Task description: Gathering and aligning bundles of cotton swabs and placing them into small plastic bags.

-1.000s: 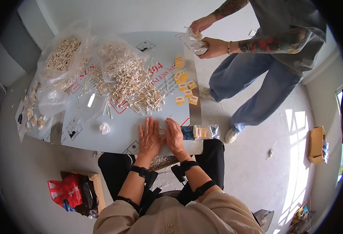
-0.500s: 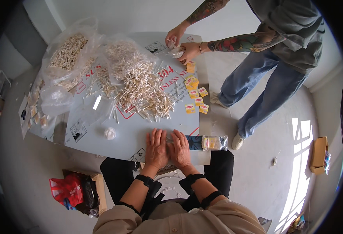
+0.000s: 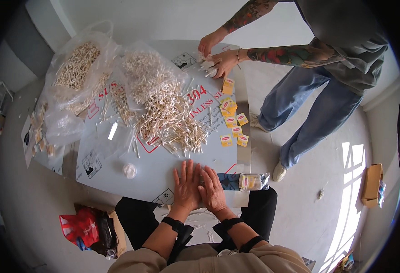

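At the near edge of the table, my left hand (image 3: 187,187) lies palm down with its fingers stretched and slightly apart. My right hand (image 3: 212,190) rests against it, fingers extended and flat, over the left end of a clear plastic packet. From under the right hand the packet runs to the right: first a dark blue patterned part (image 3: 229,181), then a bundle of cotton swabs (image 3: 253,181) with a yellow label. What lies under my palms is hidden. A large loose heap of cotton swabs (image 3: 172,120) spreads beyond my hands.
Full clear bags of swabs (image 3: 79,66) stand at the far left. Yellow cards (image 3: 231,122) lie along the right edge. A small round white tub (image 3: 129,171) sits left of my hands. Across the table, a co-worker's hands (image 3: 220,59) hold white swabs. A red bag (image 3: 79,226) is on the floor.
My hands have come closer together, and the left fingers are straighter and more spread. The whole view has shifted slightly. The co-worker's hands are still at the white swabs.
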The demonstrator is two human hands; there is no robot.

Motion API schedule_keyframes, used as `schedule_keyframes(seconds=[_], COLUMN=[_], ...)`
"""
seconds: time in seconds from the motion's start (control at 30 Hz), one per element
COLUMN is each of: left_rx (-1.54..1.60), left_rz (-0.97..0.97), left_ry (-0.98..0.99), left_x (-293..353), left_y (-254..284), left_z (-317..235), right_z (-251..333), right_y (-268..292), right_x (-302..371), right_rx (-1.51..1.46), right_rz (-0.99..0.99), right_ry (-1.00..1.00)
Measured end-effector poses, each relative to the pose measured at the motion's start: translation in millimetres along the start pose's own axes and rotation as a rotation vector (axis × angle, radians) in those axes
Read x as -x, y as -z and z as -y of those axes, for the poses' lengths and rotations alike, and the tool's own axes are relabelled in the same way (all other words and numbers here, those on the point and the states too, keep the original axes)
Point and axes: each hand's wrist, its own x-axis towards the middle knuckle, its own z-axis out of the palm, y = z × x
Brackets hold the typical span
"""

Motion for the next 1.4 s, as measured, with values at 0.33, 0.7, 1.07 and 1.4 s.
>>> schedule_keyframes(seconds=[0.33,0.7,1.07,1.4], left_rx=[0.194,0.091,0.003,-0.01], left_rz=[-0.065,-0.018,-0.078,-0.043], left_ry=[-0.011,-0.012,0.047,-0.255], left_x=[-2,-2,-32,-34], left_y=[8,4,8,16], left_z=[4,0,21,33], right_z=[0,-2,9,1], right_y=[3,4,8,5], right_x=[-2,0,-19,-33], right_rx=[-0.029,-0.076,-0.359,-0.595], right_rz=[0.001,-0.012,-0.158,-0.222], right_ry=[-0.032,-0.038,-0.253,-0.367])
